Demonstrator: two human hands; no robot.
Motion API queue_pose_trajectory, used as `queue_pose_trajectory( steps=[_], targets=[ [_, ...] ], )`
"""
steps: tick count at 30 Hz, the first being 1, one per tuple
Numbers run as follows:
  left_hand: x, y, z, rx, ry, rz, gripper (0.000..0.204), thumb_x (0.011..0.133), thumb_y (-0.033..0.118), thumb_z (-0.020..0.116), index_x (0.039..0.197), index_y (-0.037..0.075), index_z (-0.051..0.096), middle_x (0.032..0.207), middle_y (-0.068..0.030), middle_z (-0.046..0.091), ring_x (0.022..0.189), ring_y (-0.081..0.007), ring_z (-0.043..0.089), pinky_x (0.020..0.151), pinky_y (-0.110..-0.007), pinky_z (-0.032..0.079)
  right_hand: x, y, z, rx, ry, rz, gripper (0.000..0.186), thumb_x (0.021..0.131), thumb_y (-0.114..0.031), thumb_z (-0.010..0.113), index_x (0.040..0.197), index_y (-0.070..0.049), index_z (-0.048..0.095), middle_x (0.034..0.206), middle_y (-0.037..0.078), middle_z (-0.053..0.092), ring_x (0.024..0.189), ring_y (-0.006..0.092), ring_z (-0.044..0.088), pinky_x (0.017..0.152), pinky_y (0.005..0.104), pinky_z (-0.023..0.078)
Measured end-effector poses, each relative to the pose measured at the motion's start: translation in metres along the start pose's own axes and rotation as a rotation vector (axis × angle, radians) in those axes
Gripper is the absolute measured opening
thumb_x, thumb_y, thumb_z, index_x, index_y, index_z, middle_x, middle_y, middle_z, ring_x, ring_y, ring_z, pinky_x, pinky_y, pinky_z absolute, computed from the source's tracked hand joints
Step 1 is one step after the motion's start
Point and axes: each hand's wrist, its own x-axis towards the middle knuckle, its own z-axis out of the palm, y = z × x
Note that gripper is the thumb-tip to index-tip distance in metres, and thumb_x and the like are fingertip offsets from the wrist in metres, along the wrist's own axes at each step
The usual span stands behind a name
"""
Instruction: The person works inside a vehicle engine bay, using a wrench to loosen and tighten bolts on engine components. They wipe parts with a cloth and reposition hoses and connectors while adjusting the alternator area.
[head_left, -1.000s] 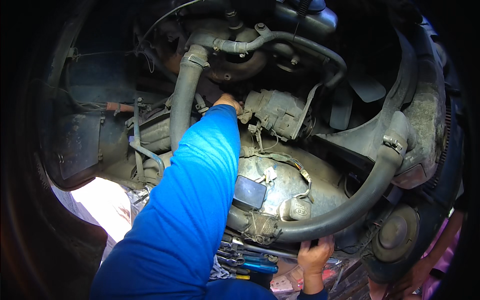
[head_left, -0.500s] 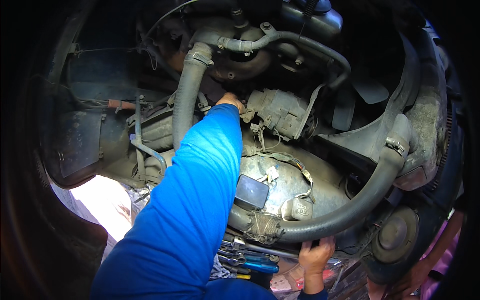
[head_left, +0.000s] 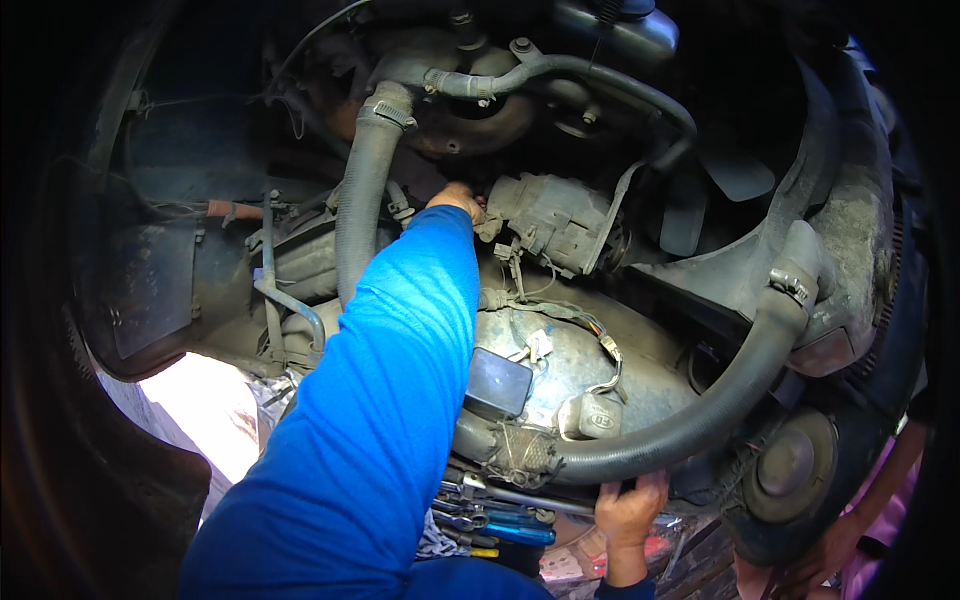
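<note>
My left arm, in a blue sleeve, reaches far into an engine bay. At its end my left hand [head_left: 458,200] is closed beside the near left end of a grey alternator-like unit [head_left: 555,220]. The fingers are mostly hidden, so what they grip cannot be made out. Lower right, my right hand [head_left: 628,512] rests with fingers apart at the underside of a thick black hose [head_left: 650,452]; its fingertips are partly hidden there. Between the arm and this hose lie a black square box [head_left: 499,383], a small grey relay [head_left: 600,415] and a taped wiring harness [head_left: 560,312].
A ribbed upright hose [head_left: 363,200] with a clamp stands left of the alternator-like unit. Fan blades [head_left: 684,222] and a shroud [head_left: 735,265] are at right. Wrenches and a blue-handled tool [head_left: 520,533] lie below. Another person's arm [head_left: 885,485] shows at the right edge.
The engine parts sit slightly further left in the picture. Both my hands stay at the same places on the engine.
</note>
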Motion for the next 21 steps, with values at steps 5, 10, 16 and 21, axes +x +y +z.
queue_pose_trajectory(
  steps=[5, 10, 16, 21],
  targets=[
    [-0.046, 0.005, -0.021, 0.119, 0.216, 0.057, 0.052, 0.093, 0.033, 0.070, 0.139, 0.009, 0.069, 0.155, -0.0159, 0.058, 0.143, -0.0349, 0.054, 0.116, -0.043, 0.048, 0.003, -0.003, 0.002, -0.024, 0.015, 0.015, 0.045, 0.080, -0.019, 0.075, 0.119, 0.003, 0.069, 0.120, 0.029, 0.068, 0.113, 0.0516, 0.062, 0.103, 0.0572, 0.047],
    [-0.084, 0.009, -0.040, 0.138, 0.385, 0.081, 0.050, 0.093, 0.033, 0.066, 0.136, 0.007, 0.070, 0.150, -0.0184, 0.061, 0.140, -0.0357, 0.057, 0.114, -0.044, 0.049, 0.003, -0.003, 0.002, 0.023, 0.067, 0.013, 0.038, 0.087, -0.019, 0.073, 0.116, 0.005, 0.066, 0.113, 0.027, 0.067, 0.108, 0.0486, 0.063, 0.098, 0.0548, 0.049],
    [-0.132, 0.014, -0.036, 0.115, 0.547, 0.161, 0.049, 0.093, 0.033, 0.062, 0.133, 0.005, 0.071, 0.144, -0.0214, 0.064, 0.135, -0.0368, 0.061, 0.112, -0.045, 0.050, 0.005, -0.007, 0.003, 0.202, 0.162, -0.032, 0.028, 0.089, -0.014, 0.073, 0.113, 0.000, 0.067, 0.102, 0.017, 0.068, 0.096, 0.0380, 0.067, 0.088, 0.0463, 0.053],
    [-0.172, 0.008, -0.029, 0.053, 0.637, 0.277, 0.049, 0.094, 0.033, 0.058, 0.130, 0.003, 0.072, 0.139, -0.0239, 0.067, 0.132, -0.0376, 0.064, 0.111, -0.046, 0.050, -0.001, -0.004, 0.001, 0.238, 0.245, -0.134, 0.027, 0.090, -0.012, 0.073, 0.113, 0.000, 0.067, 0.102, 0.017, 0.068, 0.095, 0.0363, 0.068, 0.086, 0.0451, 0.053]
  ],
)
